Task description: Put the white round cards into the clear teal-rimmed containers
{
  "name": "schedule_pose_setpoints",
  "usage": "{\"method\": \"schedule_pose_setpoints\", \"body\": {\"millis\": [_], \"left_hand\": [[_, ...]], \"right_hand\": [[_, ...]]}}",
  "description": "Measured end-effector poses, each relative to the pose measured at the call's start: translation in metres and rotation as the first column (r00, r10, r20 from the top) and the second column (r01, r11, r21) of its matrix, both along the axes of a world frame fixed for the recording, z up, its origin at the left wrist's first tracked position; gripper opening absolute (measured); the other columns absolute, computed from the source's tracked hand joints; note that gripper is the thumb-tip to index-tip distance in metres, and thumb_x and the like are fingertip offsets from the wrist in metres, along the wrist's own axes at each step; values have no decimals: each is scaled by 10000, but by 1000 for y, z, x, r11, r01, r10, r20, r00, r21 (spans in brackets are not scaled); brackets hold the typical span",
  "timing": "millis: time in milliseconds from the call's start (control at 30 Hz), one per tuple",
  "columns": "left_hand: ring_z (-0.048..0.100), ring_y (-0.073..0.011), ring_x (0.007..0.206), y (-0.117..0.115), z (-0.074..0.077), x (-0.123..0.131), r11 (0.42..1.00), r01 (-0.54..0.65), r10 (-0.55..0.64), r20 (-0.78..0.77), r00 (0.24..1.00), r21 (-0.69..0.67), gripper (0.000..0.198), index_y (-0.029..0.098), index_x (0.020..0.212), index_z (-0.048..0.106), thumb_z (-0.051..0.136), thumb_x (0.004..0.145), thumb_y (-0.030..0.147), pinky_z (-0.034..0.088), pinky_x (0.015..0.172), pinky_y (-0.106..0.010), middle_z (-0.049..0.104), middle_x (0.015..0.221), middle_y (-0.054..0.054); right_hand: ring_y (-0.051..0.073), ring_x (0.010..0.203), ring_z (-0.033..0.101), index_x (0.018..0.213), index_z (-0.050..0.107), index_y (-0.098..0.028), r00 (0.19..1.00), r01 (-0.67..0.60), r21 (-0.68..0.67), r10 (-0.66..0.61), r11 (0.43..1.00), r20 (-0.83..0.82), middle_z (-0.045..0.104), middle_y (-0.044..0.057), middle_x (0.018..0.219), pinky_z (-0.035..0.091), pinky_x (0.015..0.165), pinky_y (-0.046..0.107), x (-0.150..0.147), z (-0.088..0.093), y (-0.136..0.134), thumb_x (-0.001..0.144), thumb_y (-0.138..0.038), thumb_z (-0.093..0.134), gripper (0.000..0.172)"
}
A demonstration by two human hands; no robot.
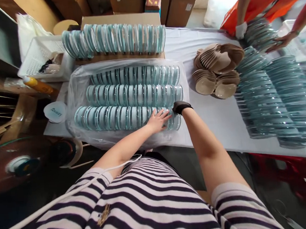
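Several rows of round, clear glass discs with teal edges, which look like lids, stand on edge in a clear plastic bag [71,89]. My bare left hand [159,121] lies with fingers spread on the right part of the front row of glass discs [111,117]. My right hand [182,107], in a black glove, is at the right end of that same row, touching or very near its last discs. Its fingers are hard to make out. Behind the front row run the middle row [130,94] and the back row [139,76].
Another disc row [117,39] stands on cardboard behind the bag. Brown moulded pieces [215,70] are piled to the right, beside tall stacks of glass discs [263,98]. A co-worker's gloved hand [241,30] is at more discs. A white basket [40,60] stands left.
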State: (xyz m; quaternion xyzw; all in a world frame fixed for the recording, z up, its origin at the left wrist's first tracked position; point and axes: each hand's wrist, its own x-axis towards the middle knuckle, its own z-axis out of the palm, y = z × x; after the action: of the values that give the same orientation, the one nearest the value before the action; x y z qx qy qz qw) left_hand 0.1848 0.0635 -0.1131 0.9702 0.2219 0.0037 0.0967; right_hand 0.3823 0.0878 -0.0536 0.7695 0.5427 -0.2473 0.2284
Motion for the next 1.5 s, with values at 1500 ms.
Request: {"method": "schedule_pose_setpoints", "body": {"millis": [1500], "left_hand": [[329, -211, 1453, 40, 36, -136, 954, -185, 268, 401, 876, -235, 561, 216, 1475, 423, 492, 932, 336, 276, 1210, -418, 426, 1538, -68]], "right_hand": [[322, 981, 703, 1353, 422, -494, 827, 561, 426, -464, 710, -317, 703, 142, 1071, 533, 707, 481, -103, -97, -173, 845, -631, 259, 551]]}}
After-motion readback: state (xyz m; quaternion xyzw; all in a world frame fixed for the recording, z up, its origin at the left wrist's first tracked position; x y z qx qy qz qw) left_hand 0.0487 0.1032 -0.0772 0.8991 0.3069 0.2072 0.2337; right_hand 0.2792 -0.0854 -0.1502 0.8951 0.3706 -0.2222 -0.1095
